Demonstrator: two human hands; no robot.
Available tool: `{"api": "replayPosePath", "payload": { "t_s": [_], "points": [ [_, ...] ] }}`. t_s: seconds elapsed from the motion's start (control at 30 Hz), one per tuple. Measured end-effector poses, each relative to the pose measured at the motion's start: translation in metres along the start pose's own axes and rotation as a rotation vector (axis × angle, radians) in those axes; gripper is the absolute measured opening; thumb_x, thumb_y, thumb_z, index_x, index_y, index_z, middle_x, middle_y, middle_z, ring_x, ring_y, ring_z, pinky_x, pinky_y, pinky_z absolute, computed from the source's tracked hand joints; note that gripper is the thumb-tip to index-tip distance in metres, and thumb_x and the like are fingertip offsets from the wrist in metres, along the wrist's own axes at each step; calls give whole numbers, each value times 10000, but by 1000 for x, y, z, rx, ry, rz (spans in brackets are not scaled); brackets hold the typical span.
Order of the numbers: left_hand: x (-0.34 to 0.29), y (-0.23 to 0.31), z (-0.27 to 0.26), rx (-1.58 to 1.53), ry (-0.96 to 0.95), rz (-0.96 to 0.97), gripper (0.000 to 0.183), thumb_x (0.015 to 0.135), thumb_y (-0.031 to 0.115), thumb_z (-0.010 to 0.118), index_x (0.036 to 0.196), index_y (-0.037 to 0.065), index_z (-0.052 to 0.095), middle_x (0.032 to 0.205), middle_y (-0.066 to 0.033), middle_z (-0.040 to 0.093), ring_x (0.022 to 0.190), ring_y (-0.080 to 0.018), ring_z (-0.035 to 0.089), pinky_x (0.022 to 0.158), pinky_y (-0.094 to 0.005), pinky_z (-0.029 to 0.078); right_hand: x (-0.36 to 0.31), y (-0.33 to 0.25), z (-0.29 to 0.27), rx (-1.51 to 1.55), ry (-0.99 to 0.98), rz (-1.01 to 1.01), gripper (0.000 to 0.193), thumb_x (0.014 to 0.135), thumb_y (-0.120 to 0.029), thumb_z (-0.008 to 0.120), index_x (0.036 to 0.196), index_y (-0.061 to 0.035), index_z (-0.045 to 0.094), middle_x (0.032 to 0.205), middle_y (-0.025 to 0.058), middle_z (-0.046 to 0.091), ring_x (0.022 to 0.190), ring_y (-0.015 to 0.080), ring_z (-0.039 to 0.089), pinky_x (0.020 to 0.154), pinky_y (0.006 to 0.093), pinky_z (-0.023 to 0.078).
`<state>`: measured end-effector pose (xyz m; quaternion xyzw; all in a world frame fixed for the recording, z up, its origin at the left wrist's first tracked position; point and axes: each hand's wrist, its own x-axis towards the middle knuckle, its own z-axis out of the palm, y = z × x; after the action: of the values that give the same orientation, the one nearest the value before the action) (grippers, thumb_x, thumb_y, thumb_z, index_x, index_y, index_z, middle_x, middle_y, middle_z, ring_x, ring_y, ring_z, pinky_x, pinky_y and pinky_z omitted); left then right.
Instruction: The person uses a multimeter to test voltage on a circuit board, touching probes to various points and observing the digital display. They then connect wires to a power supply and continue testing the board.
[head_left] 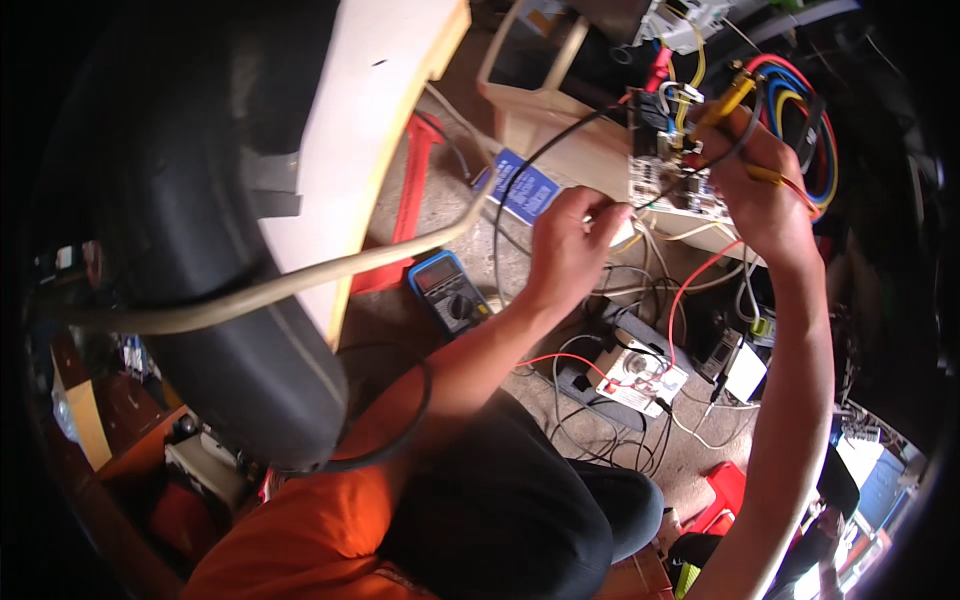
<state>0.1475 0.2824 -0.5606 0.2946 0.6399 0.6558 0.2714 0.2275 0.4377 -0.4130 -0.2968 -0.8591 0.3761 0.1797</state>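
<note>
My left hand [575, 248] is closed in a pinch beside the near edge of a circuit board [655, 180] crowded with parts. A thin dark lead [660, 196] runs from its fingertips toward the board; the tip of what it grips is hard to see. My right hand [765, 190] reaches over the board's right side, its fingers curled around a yellow-handled tool [733, 97], whose working end is hidden. Wires in yellow, white and red join the board's upper part. A blue-edged multimeter [450, 292] lies on the floor left of my left forearm.
Coiled red, blue and yellow cables [825, 150] hang at the right. A white box with a round dial [638, 372] sits among tangled leads. Left stand a pale panel [350, 120] and a large black tyre-like shape [215, 300], crossed by a beige cable [330, 272].
</note>
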Motion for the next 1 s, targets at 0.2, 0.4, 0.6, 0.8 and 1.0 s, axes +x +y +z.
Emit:
{"api": "replayPosePath", "payload": {
  "t_s": [0.2, 0.4, 0.6, 0.8, 1.0],
  "points": [
    [-23, -7, -13, -90, -86, -95, 160, 1028, 144, 636, 990, -12, 632, 778, 9, 629, 666, -23, 533, 579, -205, 396, 3, 1, -4, -88, 35, -113, 127, 971, -117, 628, 916, -3, 623, 619, 121, 555, 520, 188, 508, 525, 352, 429],
    [-72, -21, -31, 57, -283, -168, 205, 1035, 205, 633, 984, 8, 655, 745, 46, 597, 618, -8, 459, 536, -204, 359, 3, -6, -11, -278, 28, -76, 206, 958, -239, 638, 1050, -67, 703, 706, 142, 673, 637, 288, 695, 604, 392, 529],
    [-106, -54, -38, 531, -929, -257, 240, 941, 269, 711, 968, 32, 681, 860, -123, 732, 743, -277, 712, 662, -381, 546, 2, -30, -16, -67, -93, 60, 184, 1018, -171, 574, 931, -29, 654, 668, 108, 643, 555, 191, 653, 502, 358, 494],
    [-117, -52, 1, 575, -1540, 48, 238, 913, 304, 694, 1069, 125, 707, 1005, -124, 725, 854, -298, 717, 740, -424, 559, 6, -36, -17, -249, -87, 76, 197, 1003, -187, 569, 935, -27, 661, 702, 151, 679, 594, 286, 688, 555, 417, 536],
    [-163, -116, 16, 820, -1585, 612, 665, 927, 254, 648, 1550, 235, 414, 863, -109, 690, 624, -251, 683, 516, -400, 541, 4, -41, -12, -119, -47, 154, 209, 1024, -210, 573, 967, -38, 677, 722, 135, 689, 596, 250, 690, 536, 382, 528]
  ]
}}
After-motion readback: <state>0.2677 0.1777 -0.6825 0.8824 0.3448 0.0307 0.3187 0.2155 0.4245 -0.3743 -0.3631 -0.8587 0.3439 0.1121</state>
